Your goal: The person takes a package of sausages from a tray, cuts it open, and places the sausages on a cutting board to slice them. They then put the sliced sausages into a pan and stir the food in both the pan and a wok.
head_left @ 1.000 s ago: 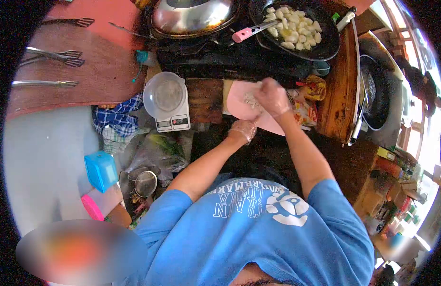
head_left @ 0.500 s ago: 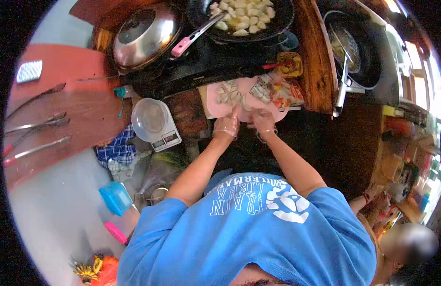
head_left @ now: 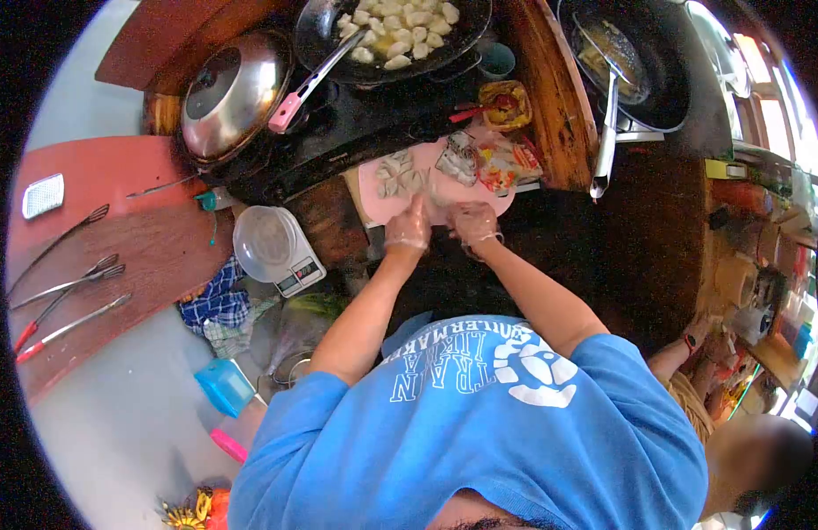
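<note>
Two hands show at the near edge of one pink board (head_left: 391, 208): one left hand (head_left: 407, 231) and one right hand (head_left: 471, 223). Several pale pieces (head_left: 397, 174) lie on it, too blurred to count. Two woks stand farther off, a middle wok (head_left: 473, 25) and a right wok (head_left: 665, 93); more than a dozen white lumps (head_left: 402, 37) fill the first. There is one domed lid (head_left: 216, 93), one pink-handled spatula (head_left: 316, 84), one cup (head_left: 496, 60), one scale (head_left: 303, 265) and one plastic bowl (head_left: 263, 245). The left bench (head_left: 161, 234) carries four long utensils (head_left: 73, 329) and one grater (head_left: 43, 196).
</note>
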Tool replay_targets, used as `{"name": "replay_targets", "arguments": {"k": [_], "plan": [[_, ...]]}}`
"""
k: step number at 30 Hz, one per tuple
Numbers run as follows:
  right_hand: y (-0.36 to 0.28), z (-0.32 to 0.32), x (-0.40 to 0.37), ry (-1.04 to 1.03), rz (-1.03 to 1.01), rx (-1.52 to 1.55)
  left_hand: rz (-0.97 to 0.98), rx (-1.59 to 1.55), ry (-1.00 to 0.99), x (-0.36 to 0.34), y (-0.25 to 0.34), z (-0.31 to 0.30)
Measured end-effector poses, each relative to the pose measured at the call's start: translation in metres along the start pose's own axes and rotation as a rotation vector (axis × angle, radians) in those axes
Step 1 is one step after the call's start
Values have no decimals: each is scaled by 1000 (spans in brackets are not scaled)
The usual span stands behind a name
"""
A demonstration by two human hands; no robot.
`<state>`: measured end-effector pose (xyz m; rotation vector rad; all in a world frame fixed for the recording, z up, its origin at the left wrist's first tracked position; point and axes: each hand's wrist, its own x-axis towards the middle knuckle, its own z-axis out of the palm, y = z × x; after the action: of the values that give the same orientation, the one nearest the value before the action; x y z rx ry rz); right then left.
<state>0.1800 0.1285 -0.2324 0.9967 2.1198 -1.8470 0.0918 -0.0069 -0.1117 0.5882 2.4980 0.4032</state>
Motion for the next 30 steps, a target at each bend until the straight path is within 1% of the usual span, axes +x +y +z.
{"name": "replay_targets", "arguments": {"k": [1,2,3,4,5,7,8,9,10,11,12,13,14,16,17,19,20,22,23,24,26,27,28,30], "plan": [[5,4,2,18,-6,13,65,16,34,-9,0,3],[-5,3,-3,15,3,18,127,33,65,-15,-3,7],[-16,-1,-8,57,-15,29,122,37,58,-15,-7,18],[-30,-4,-14,101,-33,39,123,131,58,-12,-15,35],[-36,-6,-17,100,-29,42,127,222,62,-8,-14,40],[-47,-14,-24,14,91,162,112,180,54,4,-7,35],[-22,-5,-12,10,85,156,96,138,51,7,1,27],[26,14,13,78,11,50,92,132,61,5,8,18],[52,22,28,147,-62,-54,40,44,62,1,13,9],[24,11,18,148,-66,-58,-9,-43,58,-3,14,7],[-3,1,5,192,-214,-236,-9,-44,56,-9,15,8],[-26,-5,-7,232,-358,-413,51,-59,64,-16,13,10],[-23,-5,-7,226,-354,-411,109,-72,72,-21,9,14],[-19,-8,1,171,-730,-627,116,-9,62,-15,-5,37],[-22,-8,3,171,-727,-627,135,50,55,-10,-5,40],[-29,-15,-1,166,-719,-987,143,42,21,-2,-1,37],[-40,-22,-6,161,-725,-992,147,38,0,0,1,31],[-63,-39,-10,118,-774,-1185,97,-7,-3,0,5,20],[-57,-41,-2,73,-720,-1135,55,-48,-17,-1,5,12],[-49,-40,3,66,-743,-1136,42,-51,1,-7,0,2],[-102,-47,-24,284,-464,-1056,-2,-114,129,-32,-18,-22],[-101,-43,-15,165,-181,-887,91,-91,309,-37,-50,-10],[-109,-41,-20,163,-189,-888,167,-4,446,-42,-70,-17],[-131,-34,-36,80,-195,-894,58,292,360,-46,-106,-35]]}}
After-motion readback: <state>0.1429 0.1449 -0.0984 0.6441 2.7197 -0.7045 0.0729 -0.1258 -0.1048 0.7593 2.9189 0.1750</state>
